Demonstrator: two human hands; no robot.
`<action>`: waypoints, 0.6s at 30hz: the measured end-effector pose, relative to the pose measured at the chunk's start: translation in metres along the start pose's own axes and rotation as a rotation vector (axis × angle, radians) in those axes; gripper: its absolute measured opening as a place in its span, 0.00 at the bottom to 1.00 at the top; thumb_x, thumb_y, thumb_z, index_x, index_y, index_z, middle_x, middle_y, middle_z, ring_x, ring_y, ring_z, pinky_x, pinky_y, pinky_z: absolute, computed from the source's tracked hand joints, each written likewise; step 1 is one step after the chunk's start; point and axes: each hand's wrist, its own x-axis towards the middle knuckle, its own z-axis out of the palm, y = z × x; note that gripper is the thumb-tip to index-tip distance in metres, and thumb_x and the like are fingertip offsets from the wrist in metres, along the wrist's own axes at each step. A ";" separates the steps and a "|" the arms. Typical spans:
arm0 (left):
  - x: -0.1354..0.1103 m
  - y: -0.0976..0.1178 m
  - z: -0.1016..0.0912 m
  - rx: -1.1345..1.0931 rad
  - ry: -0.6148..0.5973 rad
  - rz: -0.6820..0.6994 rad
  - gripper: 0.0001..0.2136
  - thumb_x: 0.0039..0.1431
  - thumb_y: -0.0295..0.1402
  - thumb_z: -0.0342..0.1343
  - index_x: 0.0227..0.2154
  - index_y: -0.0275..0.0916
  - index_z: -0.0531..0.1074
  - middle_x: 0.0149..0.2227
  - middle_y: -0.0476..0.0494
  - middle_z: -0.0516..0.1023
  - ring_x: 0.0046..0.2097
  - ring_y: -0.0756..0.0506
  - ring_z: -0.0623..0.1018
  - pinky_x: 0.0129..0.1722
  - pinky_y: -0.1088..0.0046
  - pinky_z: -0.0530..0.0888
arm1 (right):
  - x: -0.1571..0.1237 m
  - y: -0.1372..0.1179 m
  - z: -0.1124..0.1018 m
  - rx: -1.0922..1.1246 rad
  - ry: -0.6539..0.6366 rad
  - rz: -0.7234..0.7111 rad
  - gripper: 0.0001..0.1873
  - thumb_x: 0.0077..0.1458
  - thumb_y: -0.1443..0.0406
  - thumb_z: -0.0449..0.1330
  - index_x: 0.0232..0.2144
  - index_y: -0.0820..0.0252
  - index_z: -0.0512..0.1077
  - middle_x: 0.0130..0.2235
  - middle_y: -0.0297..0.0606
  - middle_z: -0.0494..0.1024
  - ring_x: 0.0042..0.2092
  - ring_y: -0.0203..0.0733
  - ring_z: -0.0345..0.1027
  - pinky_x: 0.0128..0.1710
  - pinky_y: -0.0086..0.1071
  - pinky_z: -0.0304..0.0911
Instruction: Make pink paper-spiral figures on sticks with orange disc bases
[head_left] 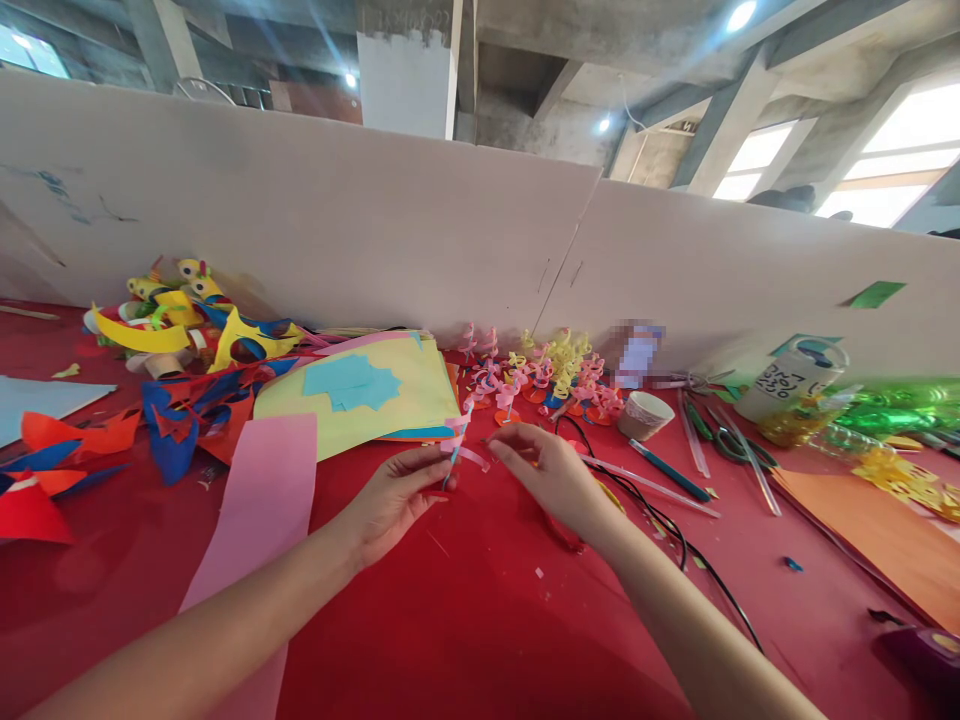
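My left hand (401,500) is closed on a thin pale-blue stick (454,450) that stands nearly upright between thumb and fingers. A narrow pink paper strip (471,456) is wound round the stick, its loose end sticking out to the right. Just beyond that end is my right hand (555,480), fingers bent and apart, with nothing visible in them. Behind both hands stand several small pink and yellow curled-paper figures (562,365) on round bases. A long pink paper sheet (274,490) lies beside my left forearm.
Stacked yellow paper (420,385) carries cut blue pieces (349,380). Yellow, red and blue paper crafts (187,330) lie left. A paper cup (645,413), teal pen (669,470), black cable (705,555), scissors (739,445) and orange sheets (870,530) are right. A white partition (300,220) closes the back.
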 end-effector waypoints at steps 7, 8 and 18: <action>0.003 0.011 -0.001 -0.062 -0.029 -0.012 0.06 0.41 0.26 0.66 0.26 0.37 0.78 0.25 0.50 0.76 0.28 0.53 0.74 0.31 0.78 0.73 | 0.004 0.050 -0.028 -0.806 0.004 0.316 0.24 0.46 0.46 0.56 0.12 0.55 0.64 0.17 0.39 0.69 0.21 0.41 0.66 0.20 0.30 0.52; 0.003 0.012 -0.001 -0.065 -0.030 -0.011 0.06 0.42 0.26 0.66 0.26 0.37 0.78 0.26 0.50 0.77 0.28 0.53 0.74 0.31 0.79 0.73 | 0.006 0.058 -0.027 -0.784 -0.021 0.292 0.25 0.46 0.46 0.56 0.10 0.55 0.63 0.15 0.37 0.67 0.19 0.39 0.64 0.19 0.29 0.50; 0.005 0.023 -0.005 -0.125 -0.018 0.033 0.08 0.40 0.24 0.66 0.28 0.35 0.78 0.26 0.49 0.78 0.29 0.52 0.76 0.32 0.79 0.74 | 0.017 0.052 -0.046 0.451 -0.001 0.431 0.14 0.43 0.54 0.62 0.23 0.59 0.67 0.21 0.32 0.70 0.24 0.34 0.63 0.21 0.26 0.57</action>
